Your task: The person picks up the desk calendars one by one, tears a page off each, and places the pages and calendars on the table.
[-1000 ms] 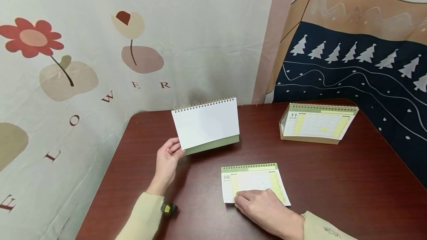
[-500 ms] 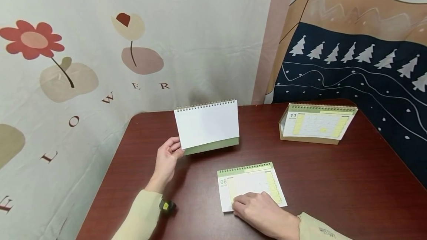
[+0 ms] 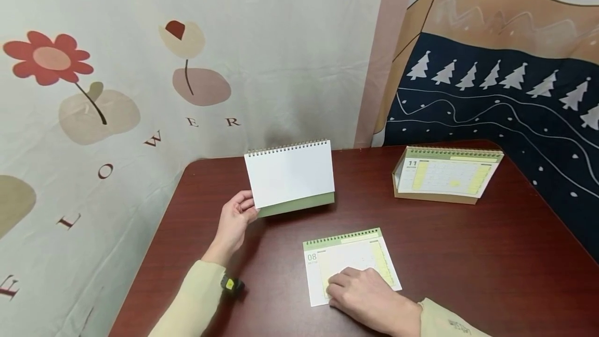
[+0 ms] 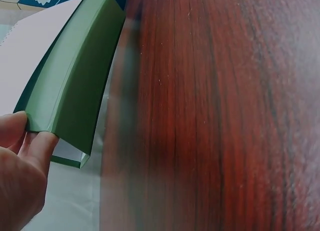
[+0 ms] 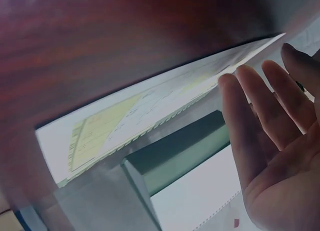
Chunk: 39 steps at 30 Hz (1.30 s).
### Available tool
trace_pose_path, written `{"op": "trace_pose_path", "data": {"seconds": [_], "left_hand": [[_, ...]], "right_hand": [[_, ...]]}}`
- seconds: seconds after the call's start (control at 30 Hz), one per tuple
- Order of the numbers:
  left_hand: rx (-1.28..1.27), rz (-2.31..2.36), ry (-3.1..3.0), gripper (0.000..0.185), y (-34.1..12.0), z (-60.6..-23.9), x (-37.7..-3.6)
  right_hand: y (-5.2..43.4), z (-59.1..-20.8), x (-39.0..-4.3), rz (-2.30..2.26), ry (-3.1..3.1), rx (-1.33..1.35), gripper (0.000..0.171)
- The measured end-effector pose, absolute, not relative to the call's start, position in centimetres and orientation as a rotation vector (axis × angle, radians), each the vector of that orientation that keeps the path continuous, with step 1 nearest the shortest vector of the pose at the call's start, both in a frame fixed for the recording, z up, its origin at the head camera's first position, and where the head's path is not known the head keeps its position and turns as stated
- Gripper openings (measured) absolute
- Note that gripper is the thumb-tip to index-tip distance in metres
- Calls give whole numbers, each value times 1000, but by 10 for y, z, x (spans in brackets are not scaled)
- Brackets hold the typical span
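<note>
The left hand (image 3: 235, 221) pinches the lower left corner of a standing spiral-bound desk calendar with a blank white page and a green card base (image 3: 291, 177); its grip closes there between thumb and fingers. That stand rests on the glossy dark red wood-grain table (image 3: 468, 243), toward the back left. Held by one corner, it could twist or tip, I'd say. Right of it, the right hand (image 3: 369, 295) lies flat, fingers straight, pressing a loose white-and-yellow calendar sheet marked 08 (image 3: 348, 256); thin paper may slide on that slick surface. Farthest right stands a tan-based tent calendar showing 11 (image 3: 446, 173).
</note>
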<state>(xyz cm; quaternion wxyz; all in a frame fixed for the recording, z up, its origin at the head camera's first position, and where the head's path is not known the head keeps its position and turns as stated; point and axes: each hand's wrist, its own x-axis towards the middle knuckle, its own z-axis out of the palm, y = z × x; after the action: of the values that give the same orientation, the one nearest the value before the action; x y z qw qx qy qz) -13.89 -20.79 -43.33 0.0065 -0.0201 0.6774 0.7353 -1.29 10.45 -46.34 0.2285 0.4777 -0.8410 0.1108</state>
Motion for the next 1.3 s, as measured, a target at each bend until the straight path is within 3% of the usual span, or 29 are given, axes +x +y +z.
{"op": "trace_pose_path", "data": {"seconds": [0.53, 0.7, 0.87, 1.3], "left_hand": [[-98, 2254, 2016, 37, -231, -435, -154], [-49, 2199, 2043, 36, -246, -434, -155], [31, 2029, 2173, 35, -256, -435, -156], [152, 1674, 2431, 39, -273, -438, -157]], "right_hand": [[144, -434, -36, 382, -2334, 1175, 9], [164, -420, -44, 440, -2362, 1067, 38], [178, -407, -46, 458, -2489, 947, 12], [191, -391, -47, 503, -2654, 787, 20]]}}
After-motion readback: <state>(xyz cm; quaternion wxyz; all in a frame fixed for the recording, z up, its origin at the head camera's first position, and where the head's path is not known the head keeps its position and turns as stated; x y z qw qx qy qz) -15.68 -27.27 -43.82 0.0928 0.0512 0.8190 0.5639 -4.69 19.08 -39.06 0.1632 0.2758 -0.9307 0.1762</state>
